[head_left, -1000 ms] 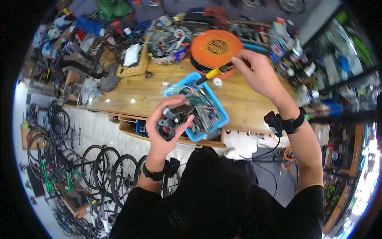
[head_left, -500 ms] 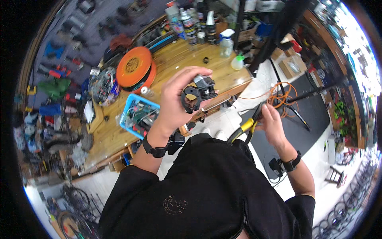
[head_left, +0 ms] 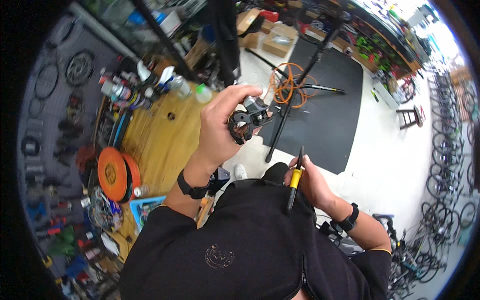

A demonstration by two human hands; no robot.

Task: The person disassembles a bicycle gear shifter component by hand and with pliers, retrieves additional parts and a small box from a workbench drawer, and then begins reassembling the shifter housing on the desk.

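My left hand [head_left: 218,122] is raised over the near right end of the workbench [head_left: 156,131], its fingers curled round a black bicycle part with a ring-shaped clamp [head_left: 241,129]. The clamp's opening faces up, and a grey and black body sits beside it. Lower and to the right, close to my body, my right hand [head_left: 316,186] grips pliers with yellow and black handles [head_left: 294,182]. Their dark jaws point away from me, the handle ends toward my shirt. Whether the jaws are apart cannot be made out.
A black floor mat [head_left: 325,120] carries a stand's legs [head_left: 282,132] and a tangled orange hose [head_left: 287,75]. On the bench are spray bottles [head_left: 180,86], an orange reel [head_left: 114,174] and a blue bin [head_left: 145,202]. Bicycles [head_left: 446,145] line the right; a stool [head_left: 410,118] stands there.
My body and view have turned right, toward the mat and stand. My right hand has drawn the pliers lower and nearer to me. The left hand keeps the clamp part raised.
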